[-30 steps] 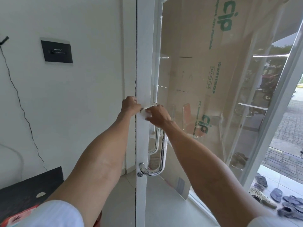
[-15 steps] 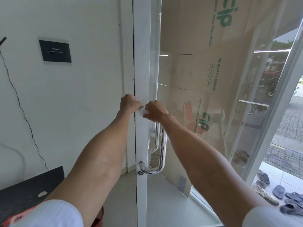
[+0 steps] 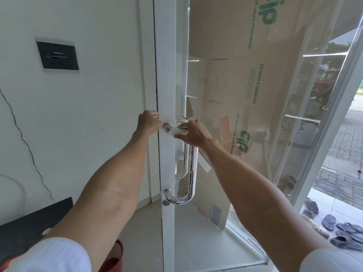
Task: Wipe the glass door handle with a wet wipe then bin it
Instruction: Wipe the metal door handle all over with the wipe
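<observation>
The wipe (image 3: 179, 131) is clamped in the right hand (image 3: 193, 134), fingers closed on it, and pressed to the handle (image 3: 191, 169) at its top bend. The door frame (image 3: 167, 85) is gripped by the left hand (image 3: 148, 122), probably to steady it.

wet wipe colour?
White; the wet wipe shows best in the head view, pressed on the chrome door handle by the right hand.

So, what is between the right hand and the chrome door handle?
In the head view, a folded white wet wipe lies between the right hand and the curved chrome door handle, near its top.
</observation>
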A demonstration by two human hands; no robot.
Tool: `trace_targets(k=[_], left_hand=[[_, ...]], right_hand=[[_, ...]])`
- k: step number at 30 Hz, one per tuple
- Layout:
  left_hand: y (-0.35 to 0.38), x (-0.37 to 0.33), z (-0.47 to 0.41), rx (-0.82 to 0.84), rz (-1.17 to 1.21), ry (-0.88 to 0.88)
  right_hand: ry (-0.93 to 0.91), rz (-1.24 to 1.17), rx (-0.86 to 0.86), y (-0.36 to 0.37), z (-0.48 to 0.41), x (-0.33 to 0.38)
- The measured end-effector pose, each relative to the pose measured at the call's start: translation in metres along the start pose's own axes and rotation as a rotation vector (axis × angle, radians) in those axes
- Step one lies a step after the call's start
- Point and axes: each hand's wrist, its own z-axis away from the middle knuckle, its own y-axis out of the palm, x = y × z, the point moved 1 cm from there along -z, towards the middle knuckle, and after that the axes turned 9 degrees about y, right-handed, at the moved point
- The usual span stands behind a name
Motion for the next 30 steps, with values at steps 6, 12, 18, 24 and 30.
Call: trace_targets(k=[6, 12, 18, 24, 30], left_hand=[[0.003, 0.012, -0.001, 0.115, -0.208, 0.121], [0.011, 0.027, 0.010, 0.221, -0.529, 0.275], [0.019, 0.033, 0.011, 0.237, -0.567, 0.251], [0.028, 0.020, 0.021, 0.242, -0.606, 0.236], [0.026, 0.002, 0.027, 0.176, -0.587, 0.259]], right_hand=[[0.046, 0.082, 0.065, 0.003, -0.017, 0.027], [0.018, 0.078, 0.036, 0.022, -0.020, 0.031], [0.036, 0.006, 0.012, 0.003, -0.004, 0.000], [0.023, 0.060, 0.028, -0.008, -0.006, -0.002], [-0.049, 0.088, 0.064, 0.008, -0.019, 0.020]])
